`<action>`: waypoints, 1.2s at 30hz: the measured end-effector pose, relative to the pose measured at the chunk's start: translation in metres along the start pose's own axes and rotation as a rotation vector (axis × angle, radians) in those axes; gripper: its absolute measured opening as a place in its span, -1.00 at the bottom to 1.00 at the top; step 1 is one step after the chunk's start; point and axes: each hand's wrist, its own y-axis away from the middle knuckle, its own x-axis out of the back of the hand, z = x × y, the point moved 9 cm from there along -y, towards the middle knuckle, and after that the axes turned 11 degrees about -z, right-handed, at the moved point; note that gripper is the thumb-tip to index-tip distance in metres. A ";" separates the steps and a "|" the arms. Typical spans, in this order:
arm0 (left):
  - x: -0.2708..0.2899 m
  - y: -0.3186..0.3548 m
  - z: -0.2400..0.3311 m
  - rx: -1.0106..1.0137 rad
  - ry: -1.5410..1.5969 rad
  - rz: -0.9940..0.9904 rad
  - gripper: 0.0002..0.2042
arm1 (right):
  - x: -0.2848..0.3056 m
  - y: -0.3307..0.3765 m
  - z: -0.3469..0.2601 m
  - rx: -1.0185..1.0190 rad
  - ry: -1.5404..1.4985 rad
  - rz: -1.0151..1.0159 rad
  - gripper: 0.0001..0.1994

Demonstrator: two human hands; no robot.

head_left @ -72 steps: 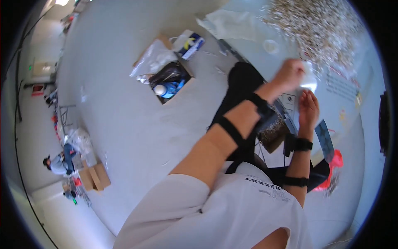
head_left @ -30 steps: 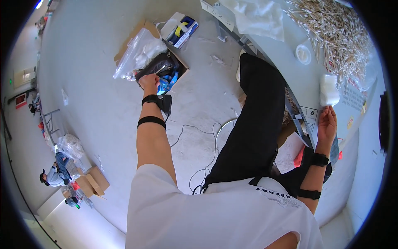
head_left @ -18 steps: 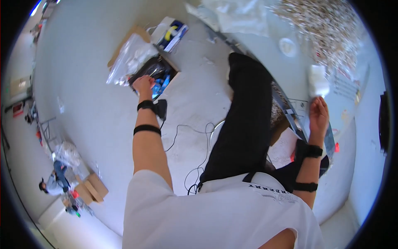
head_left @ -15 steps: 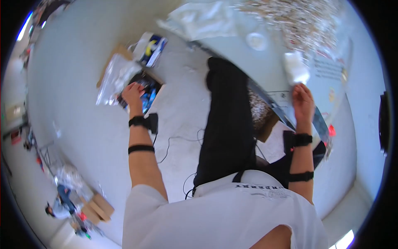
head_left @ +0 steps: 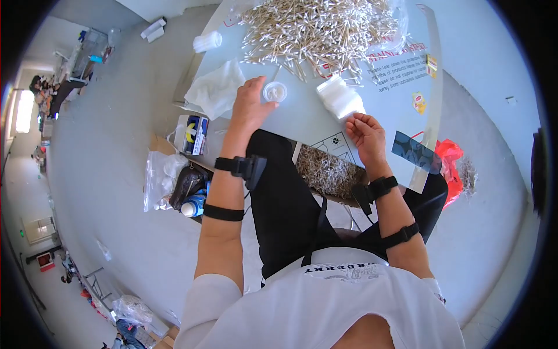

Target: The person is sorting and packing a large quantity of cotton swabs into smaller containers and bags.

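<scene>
A white sheet [head_left: 214, 92] is lying on the table [head_left: 302, 119]. My left hand [head_left: 249, 107] is holding its fingers apart beside a little round tub [head_left: 275, 92]. Cotton sticks [head_left: 319, 35] are making a big pile. A shiny plastic bundle [head_left: 339, 98] is lying at my curled right hand [head_left: 368, 138]; I can't tell if I'm pinching it.

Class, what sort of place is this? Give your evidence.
Probably a workshop: a heap of cotton swabs and a small round tub lie on a worktable, with more sticks heaped below its edge.
</scene>
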 end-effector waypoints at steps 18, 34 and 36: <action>0.091 -0.025 -0.173 0.503 -0.599 0.248 -0.82 | -0.002 0.005 0.000 -0.027 -0.044 -0.032 -0.84; -0.046 -0.025 0.088 -0.276 0.001 0.158 -0.65 | -0.007 0.004 -0.001 -0.002 -0.072 -0.009 -0.87; -0.066 -0.032 0.109 -0.312 -0.112 0.204 -0.56 | -0.006 0.003 -0.001 0.009 -0.028 0.002 -0.86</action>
